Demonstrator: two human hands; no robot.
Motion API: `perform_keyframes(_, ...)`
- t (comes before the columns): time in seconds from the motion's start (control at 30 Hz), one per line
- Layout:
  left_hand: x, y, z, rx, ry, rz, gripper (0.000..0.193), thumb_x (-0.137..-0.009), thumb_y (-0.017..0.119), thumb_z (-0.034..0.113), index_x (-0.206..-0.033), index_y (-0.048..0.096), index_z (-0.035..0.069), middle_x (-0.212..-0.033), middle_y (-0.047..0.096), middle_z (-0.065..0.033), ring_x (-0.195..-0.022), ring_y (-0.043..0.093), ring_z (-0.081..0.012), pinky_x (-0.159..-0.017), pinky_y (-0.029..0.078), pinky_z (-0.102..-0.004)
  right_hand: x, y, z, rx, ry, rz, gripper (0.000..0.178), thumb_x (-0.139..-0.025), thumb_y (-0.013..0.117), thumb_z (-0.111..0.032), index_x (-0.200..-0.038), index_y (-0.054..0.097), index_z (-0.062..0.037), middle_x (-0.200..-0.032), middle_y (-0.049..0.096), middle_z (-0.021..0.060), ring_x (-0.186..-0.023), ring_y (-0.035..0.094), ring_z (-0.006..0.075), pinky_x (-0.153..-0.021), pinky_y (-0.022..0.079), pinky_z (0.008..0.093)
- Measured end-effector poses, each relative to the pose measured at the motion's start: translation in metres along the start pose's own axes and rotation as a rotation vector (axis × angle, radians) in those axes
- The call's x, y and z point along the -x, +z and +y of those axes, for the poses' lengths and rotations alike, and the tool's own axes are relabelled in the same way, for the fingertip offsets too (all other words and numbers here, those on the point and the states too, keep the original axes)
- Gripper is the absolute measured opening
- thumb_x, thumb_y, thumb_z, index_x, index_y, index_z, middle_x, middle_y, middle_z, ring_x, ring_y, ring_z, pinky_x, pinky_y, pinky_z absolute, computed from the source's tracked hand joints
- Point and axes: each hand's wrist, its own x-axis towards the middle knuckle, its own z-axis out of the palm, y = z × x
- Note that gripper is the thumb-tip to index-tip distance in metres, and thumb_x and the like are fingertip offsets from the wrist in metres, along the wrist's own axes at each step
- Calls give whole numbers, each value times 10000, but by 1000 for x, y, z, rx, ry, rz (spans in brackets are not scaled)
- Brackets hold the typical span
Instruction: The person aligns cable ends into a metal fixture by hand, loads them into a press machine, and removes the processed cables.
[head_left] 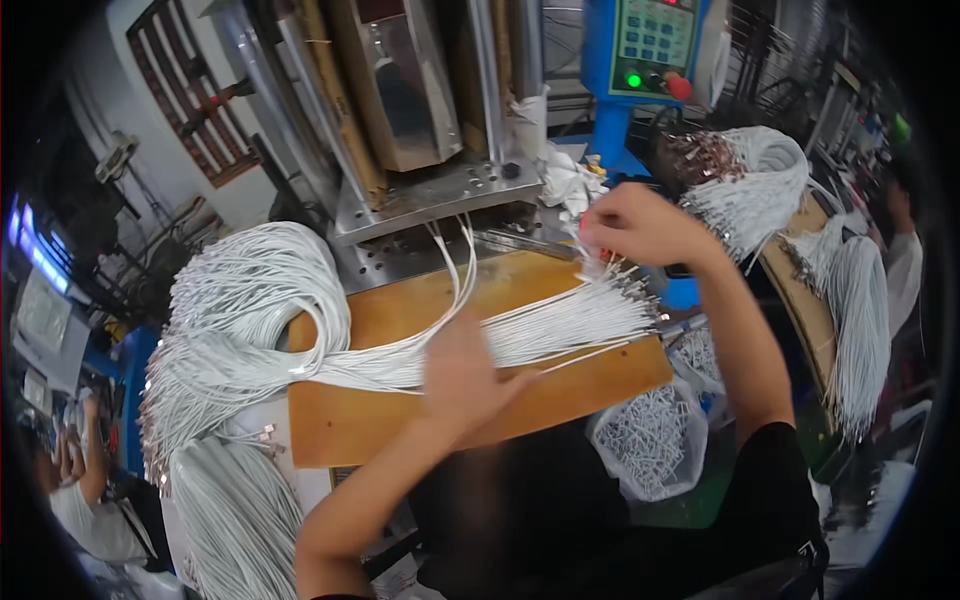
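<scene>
A bundle of thin white cables (555, 328) lies across a tan board (480, 415), its loose ends fanned out at the right. My left hand (465, 375) is over the bundle's middle, blurred, with the thumb stretched out to the right. At the fanned ends my right hand (640, 225) is closed, fingers pinched together. Something red and whitish shows under its fingertips, too small to name. A few cables (468, 265) rise from the bundle and run up to the metal press (435, 205) behind the board.
Coiled white cables (260, 275) lie at the left, with another bundle (235, 510) below. More cable bundles (760, 170) rest at the right. A clear bag (650, 440) of small white pieces sits below the board. A blue control panel (650, 50) stands behind my right hand.
</scene>
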Motion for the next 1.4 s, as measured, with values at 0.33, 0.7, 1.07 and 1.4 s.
perform_keyframes(0.33, -25, -31, -81, 429, -105, -305, 345, -873, 658, 289, -1011, 658, -28, -907, 678, -183, -867, 651, -333, -800, 495, -406, -5, 101, 29, 52, -82, -47, 282, -901, 594, -270, -1001, 683, -21, -917, 679, 205, -880, 652, 347, -795, 500, 439)
perform_keyframes(0.7, -23, -11, -81, 575, -169, -248, 229, -897, 615, 199, -923, 634, -28, -792, 638, -109, -750, 578, -173, -715, 463, -325, 19, 48, 24, 279, 208, -347, 282, -839, 610, -211, -1057, 667, -41, -944, 681, 196, -935, 636, 389, -827, 496, 458)
perform_keyframes(1.07, -32, -42, -96, 1140, -389, -200, 237, -879, 632, 225, -976, 692, 18, -846, 681, -148, -799, 638, -278, -773, 483, -351, 5, 108, 28, 178, 100, -232, 234, -937, 522, -229, -909, 627, -22, -848, 632, 223, -873, 618, 401, -784, 470, 502)
perform_keyframes(1.4, -45, -8, -58, 271, -6, -239, 245, -875, 659, 227, -970, 693, 4, -836, 662, -197, -764, 662, -251, -702, 505, -358, 28, 83, 24, 178, 15, -69, 233, -903, 580, -249, -894, 636, -23, -951, 647, 218, -919, 623, 379, -791, 478, 486)
